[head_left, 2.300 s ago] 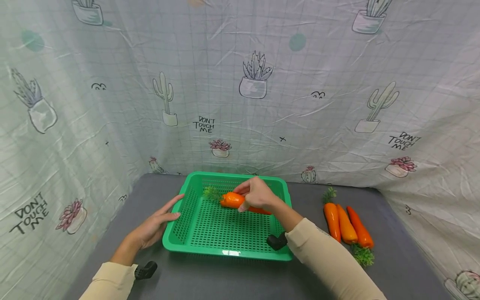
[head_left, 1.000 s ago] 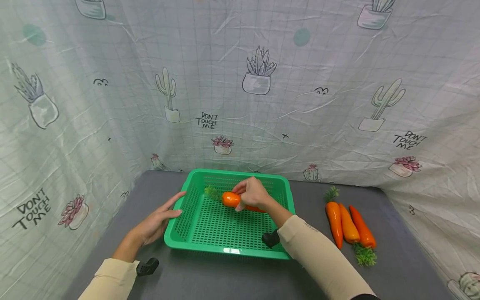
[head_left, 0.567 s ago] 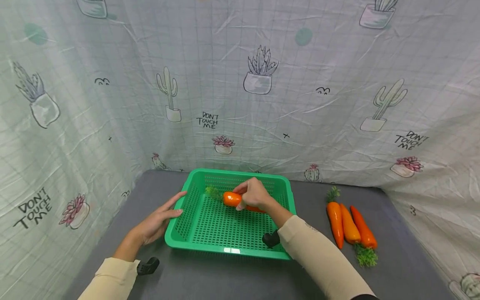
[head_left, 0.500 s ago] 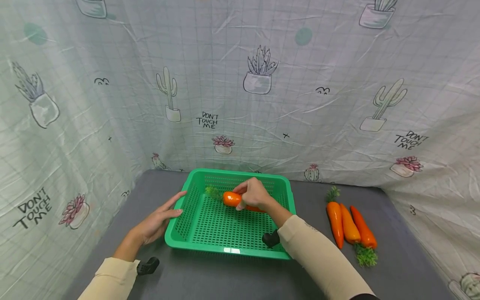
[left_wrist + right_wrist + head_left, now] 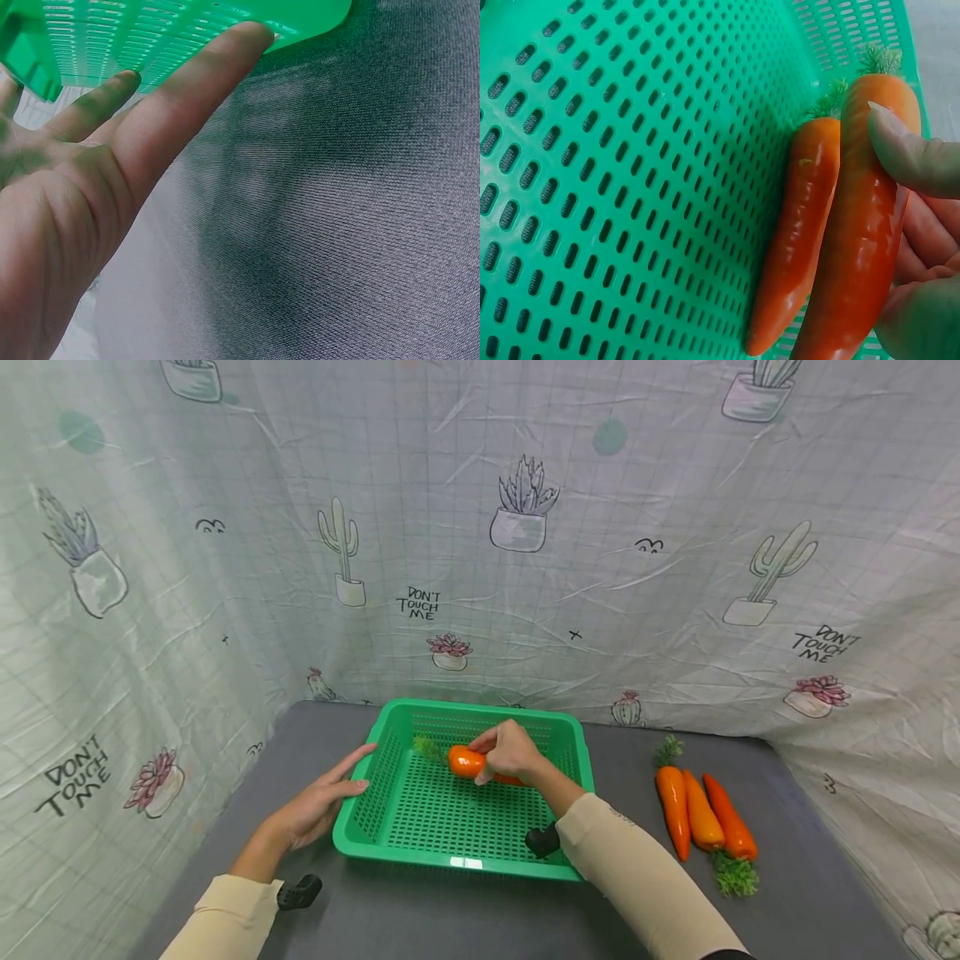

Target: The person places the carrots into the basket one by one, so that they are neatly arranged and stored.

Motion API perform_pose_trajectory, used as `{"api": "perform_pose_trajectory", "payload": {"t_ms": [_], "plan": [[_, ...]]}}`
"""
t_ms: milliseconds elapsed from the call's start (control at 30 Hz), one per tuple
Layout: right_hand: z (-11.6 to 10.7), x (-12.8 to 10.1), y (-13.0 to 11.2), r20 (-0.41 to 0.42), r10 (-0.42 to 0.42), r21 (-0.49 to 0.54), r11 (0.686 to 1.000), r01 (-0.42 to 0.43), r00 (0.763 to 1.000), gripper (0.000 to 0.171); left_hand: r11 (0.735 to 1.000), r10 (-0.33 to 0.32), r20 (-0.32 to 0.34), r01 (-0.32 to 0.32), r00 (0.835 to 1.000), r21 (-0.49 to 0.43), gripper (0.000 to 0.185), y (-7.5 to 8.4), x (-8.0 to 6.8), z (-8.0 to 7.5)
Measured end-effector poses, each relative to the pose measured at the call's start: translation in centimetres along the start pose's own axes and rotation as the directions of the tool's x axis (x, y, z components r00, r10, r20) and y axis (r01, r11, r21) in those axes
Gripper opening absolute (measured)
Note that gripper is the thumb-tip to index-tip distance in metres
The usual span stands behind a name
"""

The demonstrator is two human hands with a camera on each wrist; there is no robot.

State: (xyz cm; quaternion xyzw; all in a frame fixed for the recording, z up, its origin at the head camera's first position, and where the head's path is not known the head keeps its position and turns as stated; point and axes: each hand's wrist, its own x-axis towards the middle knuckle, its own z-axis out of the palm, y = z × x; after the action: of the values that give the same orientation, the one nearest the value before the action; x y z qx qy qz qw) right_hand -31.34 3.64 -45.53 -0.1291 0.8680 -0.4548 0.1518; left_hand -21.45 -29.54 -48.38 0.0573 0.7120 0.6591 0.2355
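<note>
A green plastic basket (image 5: 405, 861) with a slotted floor stands on the grey table. My right hand (image 5: 513, 755) is inside it and grips an orange carrot (image 5: 467, 762) between thumb and fingers, its leafy end toward the left. Beside the held one, in the right wrist view, a second carrot (image 5: 798, 225) lies along the basket floor, close to the far wall. At the basket's left side is my left hand (image 5: 318, 806), its thumb and fingers extended against the rim. The left wrist view shows those fingertips right at the green wall (image 5: 292, 22).
Right of the basket, a carrot (image 5: 673, 806) lies with its leaves away from me, next to a yellower carrot (image 5: 703, 814) and a redder carrot (image 5: 729, 814). A printed cloth (image 5: 450, 568) hangs close behind the basket and along both sides of the table (image 5: 420, 914).
The right hand has turned the carrot slightly within the basket and kept its grip. The left hand has stayed against the rim. The head view has shifted a little.
</note>
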Motion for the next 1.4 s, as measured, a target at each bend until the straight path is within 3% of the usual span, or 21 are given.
{"api": "perform_pose_trajectory", "payload": {"t_ms": [1133,1400], "plan": [[0.6,0.7,1.0,0.032,-0.019,-0.03,0.999,0.02,0.999,0.051,1.0,0.02,-0.001,-0.02,1.0,0.004,0.075,0.0,-0.3,0.2],[0.8,0.9,1.1,0.033,-0.053,-0.096,0.994,0.056,0.998,0.049,1.0,0.025,-0.006,-0.025,1.0,0.006,0.076,0.0,-0.2,0.1]]}}
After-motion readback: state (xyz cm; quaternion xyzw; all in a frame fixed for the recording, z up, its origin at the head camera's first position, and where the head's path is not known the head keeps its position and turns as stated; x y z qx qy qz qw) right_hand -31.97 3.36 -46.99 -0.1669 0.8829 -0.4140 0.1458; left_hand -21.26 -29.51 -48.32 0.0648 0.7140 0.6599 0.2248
